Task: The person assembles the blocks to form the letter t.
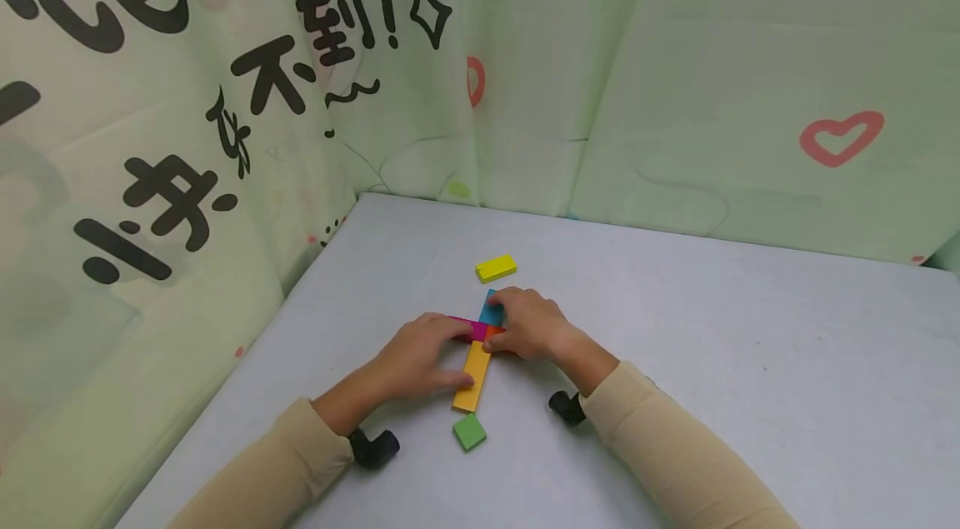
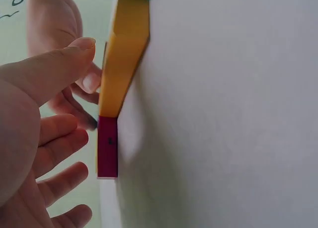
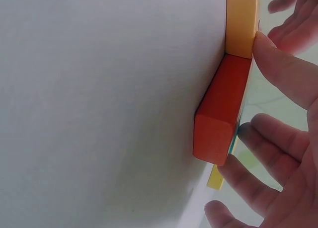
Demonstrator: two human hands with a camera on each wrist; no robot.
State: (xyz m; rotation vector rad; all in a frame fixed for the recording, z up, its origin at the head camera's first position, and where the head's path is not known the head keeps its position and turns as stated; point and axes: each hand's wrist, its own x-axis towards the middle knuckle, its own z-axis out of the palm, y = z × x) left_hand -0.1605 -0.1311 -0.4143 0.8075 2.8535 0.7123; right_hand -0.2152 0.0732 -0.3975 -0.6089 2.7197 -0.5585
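Wooden-looking blocks meet in a cross on the table: a blue block (image 1: 490, 313) at the far end, a magenta block (image 1: 479, 331) to the left, a red-orange block (image 3: 222, 96) to the right and a long orange-yellow block (image 1: 477, 361) towards me. My left hand (image 1: 422, 357) spreads over the left side, fingers above the magenta block and thumb over the orange-yellow one. On the other side my right hand (image 1: 531, 324) reaches over the red-orange block. Its thumb tip is at the orange-yellow block's end, and its relaxed fingers are by the blue block. A green square block (image 1: 470, 432) lies at the near end.
A yellow block (image 1: 496, 268) lies by itself beyond the cross. The white table (image 1: 712, 362) is backed by a pale green curtain (image 1: 712, 96) with printed writing and hearts, which also runs along its left edge. Black wrist devices show beneath both sleeves.
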